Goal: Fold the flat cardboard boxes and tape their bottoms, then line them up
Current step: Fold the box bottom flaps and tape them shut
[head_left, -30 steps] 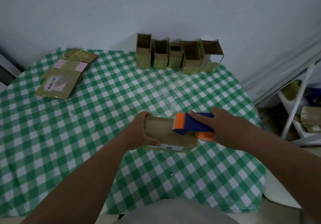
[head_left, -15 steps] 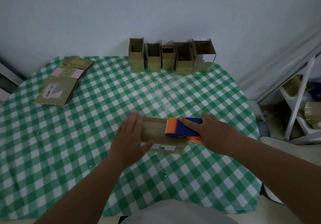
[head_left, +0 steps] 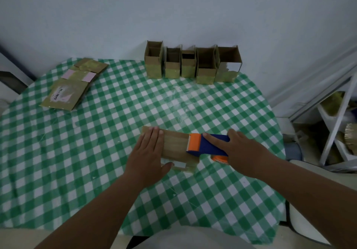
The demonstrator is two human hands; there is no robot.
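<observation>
A folded cardboard box (head_left: 176, 148) lies on its side near the middle of the green checked table (head_left: 96, 152). My left hand (head_left: 147, 155) presses flat on the box's left part, fingers straight. My right hand (head_left: 238, 151) grips a blue and orange tape dispenser (head_left: 204, 145), index finger stretched along its top. The dispenser's orange head sits on the box's right part. A row of several upright folded boxes (head_left: 190, 63) stands at the table's far edge by the wall. A stack of flat cardboard boxes (head_left: 73, 86) lies at the far left.
A white wall (head_left: 173, 12) rises just behind the row of boxes. A white shelf frame (head_left: 336, 121) with cardboard stock stands on the floor to the right of the table. The table's round edge curves close on the right.
My left hand let go of the box's left end and now lies flat on top of it. The dispenser has slid a little left along the box.
</observation>
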